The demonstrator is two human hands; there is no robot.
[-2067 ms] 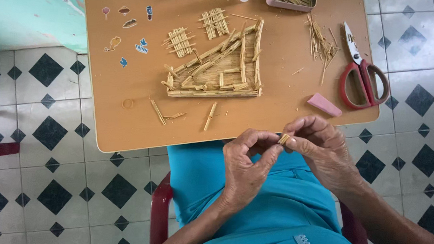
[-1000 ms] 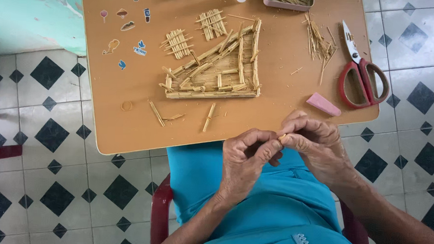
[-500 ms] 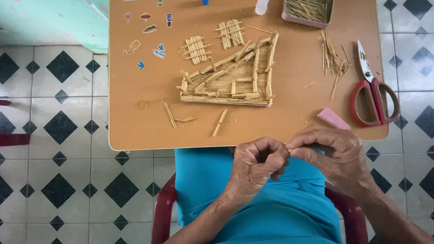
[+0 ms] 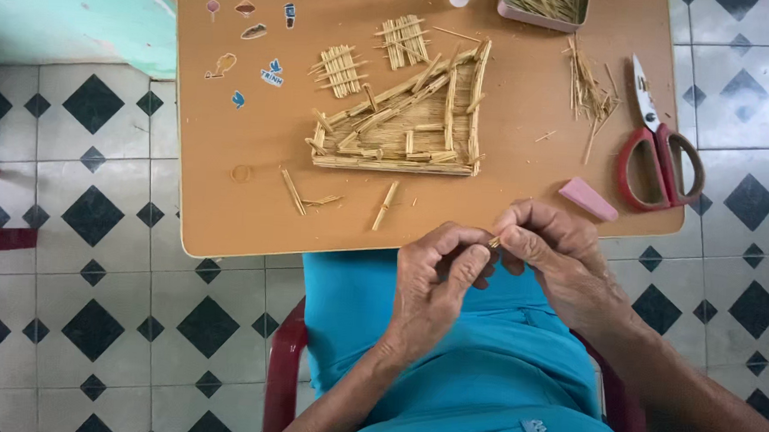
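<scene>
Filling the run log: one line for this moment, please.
left hand: pinches straw piece | right hand: pinches same piece | straw frame: on table

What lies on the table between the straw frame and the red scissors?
In the head view, a loose bunch of straw pieces lies between the straw frame and red scissors.

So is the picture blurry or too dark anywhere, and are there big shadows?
In the head view the light is soft and even, with no glare on the tan wooden table; the red-handled scissors and the straw stick frame look sharp, casting only thin shadows; the left hand and right hand are sharp too, though the tiny straw piece between them is too small to see clearly.
</scene>
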